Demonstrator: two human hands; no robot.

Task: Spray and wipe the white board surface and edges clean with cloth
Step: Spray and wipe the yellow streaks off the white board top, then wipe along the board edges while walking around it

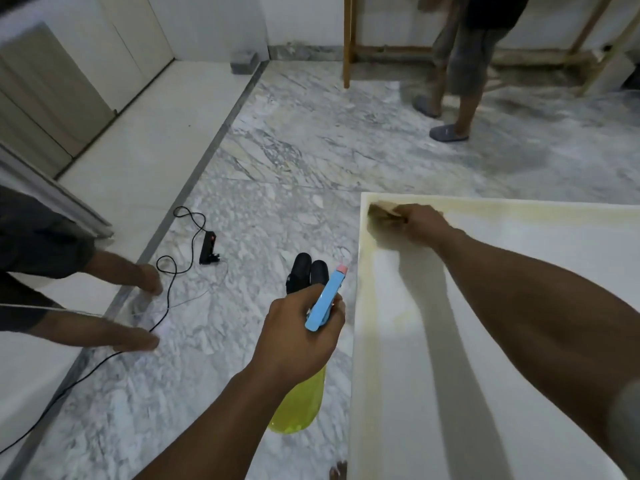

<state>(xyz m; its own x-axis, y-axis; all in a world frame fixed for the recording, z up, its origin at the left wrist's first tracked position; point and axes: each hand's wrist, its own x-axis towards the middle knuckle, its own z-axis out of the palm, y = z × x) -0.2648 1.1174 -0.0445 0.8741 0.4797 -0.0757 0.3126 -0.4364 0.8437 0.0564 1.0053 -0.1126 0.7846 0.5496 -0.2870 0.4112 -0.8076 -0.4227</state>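
The white board (519, 271) lies flat at the right, with yellowish stains along its far and left edges. My right hand (420, 226) grips a brownish cloth (382, 216) and presses it on the board's far left corner. My left hand (298, 332) holds a spray bottle by its neck, left of the board's edge. The bottle has a blue trigger head (327, 296) with a pink nozzle pointing away from me, and its yellow-green body (298, 407) hangs below my wrist.
A black power strip (209, 249) and its cable lie on the marble floor at the left. A pair of black shoes (306, 271) sits beside the board. One person's bare feet (138, 313) are at the left; another person (450, 109) stands at the back by a wooden frame.
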